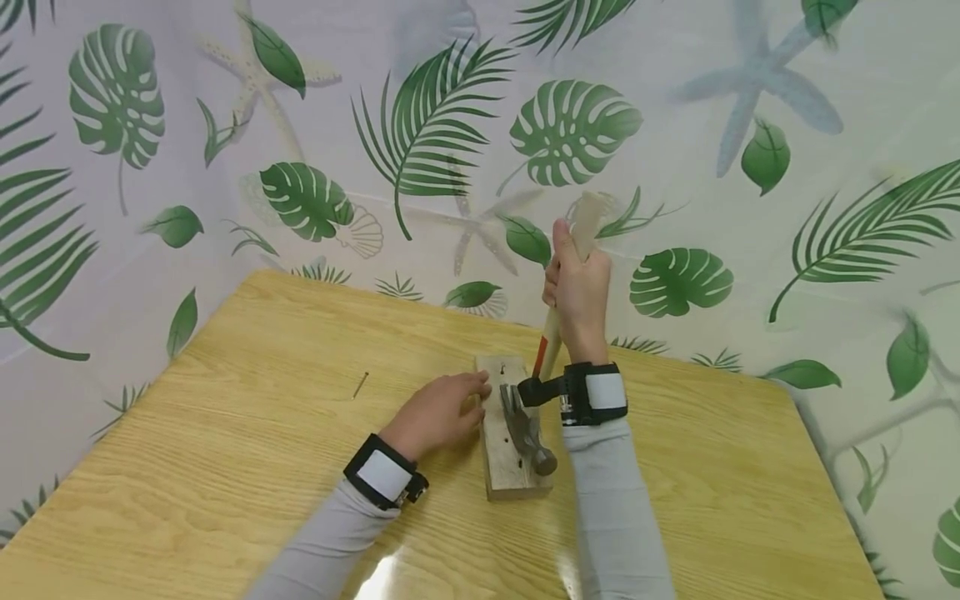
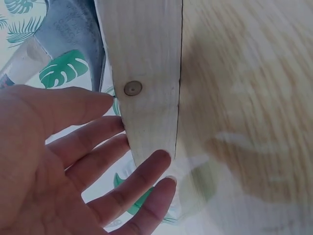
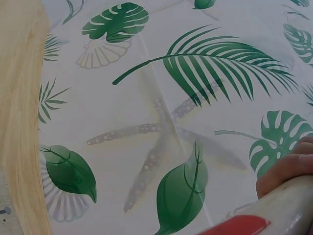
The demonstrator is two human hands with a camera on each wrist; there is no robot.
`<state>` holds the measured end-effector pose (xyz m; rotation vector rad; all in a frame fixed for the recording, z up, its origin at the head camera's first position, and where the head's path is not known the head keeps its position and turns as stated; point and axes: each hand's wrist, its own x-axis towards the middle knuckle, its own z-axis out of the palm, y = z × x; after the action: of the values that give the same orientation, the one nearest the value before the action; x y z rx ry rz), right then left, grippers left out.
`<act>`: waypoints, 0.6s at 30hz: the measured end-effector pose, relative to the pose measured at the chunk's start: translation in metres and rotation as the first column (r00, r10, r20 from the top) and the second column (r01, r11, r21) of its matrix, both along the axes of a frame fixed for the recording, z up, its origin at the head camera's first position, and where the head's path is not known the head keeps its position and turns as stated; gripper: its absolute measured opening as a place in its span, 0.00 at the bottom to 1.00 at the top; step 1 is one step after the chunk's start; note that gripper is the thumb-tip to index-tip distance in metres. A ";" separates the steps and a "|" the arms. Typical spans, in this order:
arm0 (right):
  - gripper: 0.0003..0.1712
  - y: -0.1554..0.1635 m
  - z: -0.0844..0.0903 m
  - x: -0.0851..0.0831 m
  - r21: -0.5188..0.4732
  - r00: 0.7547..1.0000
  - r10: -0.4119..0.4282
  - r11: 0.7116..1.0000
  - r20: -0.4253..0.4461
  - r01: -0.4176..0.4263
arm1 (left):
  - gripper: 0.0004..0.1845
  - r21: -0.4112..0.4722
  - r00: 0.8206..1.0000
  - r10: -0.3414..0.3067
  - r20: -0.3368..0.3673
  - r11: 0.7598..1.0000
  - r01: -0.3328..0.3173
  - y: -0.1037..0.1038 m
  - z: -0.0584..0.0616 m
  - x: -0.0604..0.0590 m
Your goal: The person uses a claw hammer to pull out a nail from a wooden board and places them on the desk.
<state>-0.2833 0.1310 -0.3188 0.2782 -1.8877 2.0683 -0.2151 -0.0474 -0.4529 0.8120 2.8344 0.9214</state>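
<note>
Fingers of the right hand [image 1: 579, 293] curl round the pale wooden handle of a steel claw hammer [image 1: 529, 427], hiding its middle; the handle's upper end blurs against the leaf-printed curtain [image 1: 750, 100]. The handle stands nearly upright, tilted slightly away, its head resting on the short pale wood block [image 1: 501, 454]. The left hand [image 1: 438, 412], fingers spread and straight, presses that block's left edge. The block lies lengthwise away from the person on the light wooden table [image 1: 225, 467], a flat nail head [image 2: 132, 88] showing in it. A loose dark nail [image 1: 361, 384] lies well apart.
</note>
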 end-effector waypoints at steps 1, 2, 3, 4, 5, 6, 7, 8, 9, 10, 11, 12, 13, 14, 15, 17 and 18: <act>0.24 -0.001 0.000 -0.004 -0.003 1.000 0.005 1.000 0.012 -0.005 | 0.18 0.003 1.000 0.001 -0.003 1.000 -0.001 0.000 0.000 0.000; 0.22 -0.002 0.000 -0.008 -0.009 1.000 0.013 1.000 0.026 -0.013 | 0.18 0.006 1.000 0.002 -0.004 1.000 -0.002 -0.001 0.000 0.000; 0.22 -0.003 -0.001 -0.011 -0.013 0.999 0.021 1.000 0.041 -0.021 | 0.18 0.010 1.000 0.003 -0.008 1.000 -0.002 -0.001 0.001 0.000; 0.22 -0.004 -0.001 -0.015 -0.018 0.998 0.030 0.999 0.057 -0.029 | 0.17 0.013 1.000 0.003 -0.013 1.000 -0.003 -0.001 0.000 -0.001; 0.23 -0.006 -0.001 -0.018 -0.018 0.997 0.034 0.999 0.072 -0.033 | 0.17 0.015 1.000 0.003 -0.018 1.000 -0.003 -0.002 0.000 -0.001; 0.24 -0.007 -0.002 -0.020 -0.016 0.995 0.034 0.999 0.091 -0.033 | 0.16 0.019 1.000 0.002 -0.022 1.000 -0.002 -0.002 -0.001 -0.001; 0.24 -0.009 -0.002 -0.022 -0.009 0.994 0.029 1.000 0.106 -0.029 | 0.16 0.021 1.000 0.000 -0.024 1.000 0.000 -0.002 -0.001 -0.001; 0.27 -0.010 -0.003 -0.025 -0.002 0.992 0.023 1.000 0.122 -0.023 | 0.16 0.021 1.000 0.000 -0.026 1.000 0.001 -0.002 -0.002 -0.002; 0.28 -0.011 -0.003 -0.027 0.005 0.990 0.013 1.000 0.139 -0.014 | 0.16 0.023 1.000 -0.003 -0.029 1.000 0.004 -0.002 -0.002 -0.002; 0.28 -0.013 -0.004 -0.029 0.012 0.988 0.004 1.000 0.153 -0.006 | 0.16 0.024 1.000 -0.004 -0.031 1.000 0.005 -0.002 -0.002 -0.002; 0.28 -0.014 -0.004 -0.031 0.021 0.986 -0.008 1.000 0.164 0.004 | 0.16 0.027 1.000 -0.005 -0.031 1.000 0.006 -0.002 -0.003 -0.002; 0.28 -0.015 -0.004 -0.033 0.026 0.984 -0.018 1.000 0.176 0.013 | 0.16 0.028 1.000 -0.005 -0.031 1.000 0.006 -0.002 -0.003 -0.002; 0.28 -0.017 -0.005 -0.035 0.032 0.983 -0.027 0.999 0.184 0.022 | 0.16 0.029 1.000 -0.005 -0.029 1.000 0.006 -0.002 -0.002 -0.002; 0.28 -0.018 -0.005 -0.037 0.036 0.981 -0.034 0.999 0.192 0.027 | 0.16 0.030 1.000 -0.004 -0.028 1.000 0.005 -0.002 -0.003 -0.003; 0.27 -0.019 -0.006 -0.039 0.041 0.979 -0.037 0.999 0.198 0.030 | 0.16 0.029 1.000 -0.002 -0.028 1.000 0.003 -0.002 -0.003 -0.003; 0.27 -0.021 -0.007 -0.042 0.060 0.979 -0.049 0.997 0.199 0.038 | 0.16 0.026 1.000 0.002 -0.020 1.000 -0.002 -0.001 -0.003 -0.003; 0.27 -0.023 -0.007 -0.043 0.069 0.978 -0.055 0.997 0.201 0.041 | 0.16 0.025 1.000 0.004 -0.015 1.000 -0.004 -0.001 -0.002 -0.003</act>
<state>-0.3261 0.1084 -0.3261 0.0368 -2.0595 2.0740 -0.2177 -0.0480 -0.4554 0.8191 2.8438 0.9576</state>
